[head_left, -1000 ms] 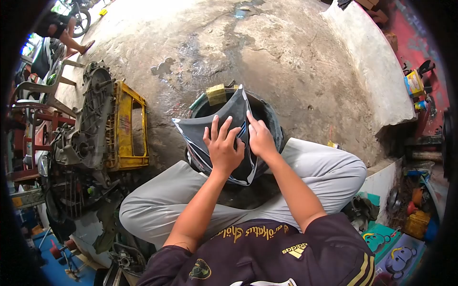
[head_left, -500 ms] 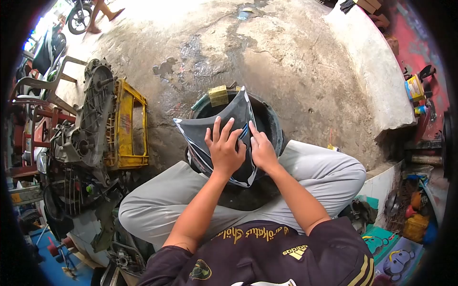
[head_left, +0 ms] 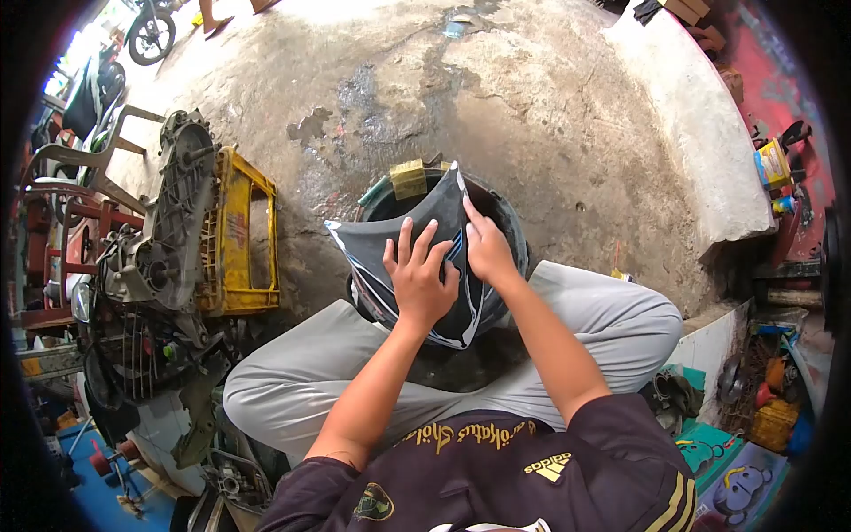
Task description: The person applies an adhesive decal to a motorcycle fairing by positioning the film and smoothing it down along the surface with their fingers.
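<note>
A dark grey plastic motorcycle body panel (head_left: 397,232) with pointed corners and white and blue striped edges lies tilted across the top of a black bucket (head_left: 510,222) between my legs. My left hand (head_left: 423,282) rests on the panel's face, open, fingers spread. Along the right striped edge, my right hand (head_left: 490,253) touches the panel with its index finger stretched toward the top corner. The underside of its palm is hidden.
A yellow crate (head_left: 232,297) and a metal engine casing (head_left: 177,199) stand at left, near a plastic chair (head_left: 84,160). A concrete ledge (head_left: 687,133) runs along the right. A person's feet (head_left: 213,19) show at the far top left, near a motorcycle wheel (head_left: 152,37).
My right hand has slid upward along the panel's right edge toward the top corner. My left hand has stayed in place. The other person's feet in the background have moved right.
</note>
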The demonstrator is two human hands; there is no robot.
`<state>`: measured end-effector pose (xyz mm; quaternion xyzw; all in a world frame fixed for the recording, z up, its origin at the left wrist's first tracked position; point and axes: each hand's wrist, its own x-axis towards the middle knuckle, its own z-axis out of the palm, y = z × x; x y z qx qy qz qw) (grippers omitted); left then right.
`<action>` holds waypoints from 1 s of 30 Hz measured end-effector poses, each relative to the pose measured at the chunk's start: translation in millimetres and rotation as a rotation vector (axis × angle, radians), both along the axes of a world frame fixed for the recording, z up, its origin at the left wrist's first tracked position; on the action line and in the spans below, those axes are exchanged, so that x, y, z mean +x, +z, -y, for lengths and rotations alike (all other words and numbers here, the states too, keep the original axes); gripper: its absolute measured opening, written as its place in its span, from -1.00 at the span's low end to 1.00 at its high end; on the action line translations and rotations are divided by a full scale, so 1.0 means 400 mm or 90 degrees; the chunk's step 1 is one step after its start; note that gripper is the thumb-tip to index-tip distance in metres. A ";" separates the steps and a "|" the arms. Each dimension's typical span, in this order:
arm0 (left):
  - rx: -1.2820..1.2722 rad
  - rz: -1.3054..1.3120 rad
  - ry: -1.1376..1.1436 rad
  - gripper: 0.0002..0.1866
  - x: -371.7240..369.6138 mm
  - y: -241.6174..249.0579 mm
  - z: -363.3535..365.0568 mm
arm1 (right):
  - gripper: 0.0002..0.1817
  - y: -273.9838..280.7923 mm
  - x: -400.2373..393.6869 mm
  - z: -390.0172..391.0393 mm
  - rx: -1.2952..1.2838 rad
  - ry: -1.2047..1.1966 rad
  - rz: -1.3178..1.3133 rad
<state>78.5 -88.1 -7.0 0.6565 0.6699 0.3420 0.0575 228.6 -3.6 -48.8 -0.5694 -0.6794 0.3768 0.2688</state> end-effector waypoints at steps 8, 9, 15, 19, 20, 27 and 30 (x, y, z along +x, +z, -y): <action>0.002 -0.001 0.004 -0.61 0.001 -0.001 0.000 | -0.38 0.042 0.023 0.115 -0.052 0.012 0.027; 0.003 0.001 0.002 -0.61 0.000 0.000 -0.001 | -0.38 0.027 0.016 0.084 -0.032 0.003 0.015; 0.001 -0.001 0.003 -0.61 0.003 0.000 -0.001 | -0.41 0.010 -0.022 -0.081 -0.009 -0.017 0.019; 0.000 0.000 0.003 -0.62 0.001 0.001 0.002 | -0.43 0.047 -0.009 -0.036 -0.093 -0.005 0.055; 0.000 0.001 0.003 -0.62 0.001 0.000 0.001 | -0.42 0.048 -0.001 0.002 -0.085 0.000 0.042; 0.009 0.000 0.003 -0.63 0.000 -0.006 -0.001 | -0.39 0.050 0.025 0.123 -0.052 0.008 0.041; 0.008 -0.006 0.003 -0.63 -0.002 -0.008 0.001 | -0.41 0.013 0.009 0.028 -0.037 0.008 0.018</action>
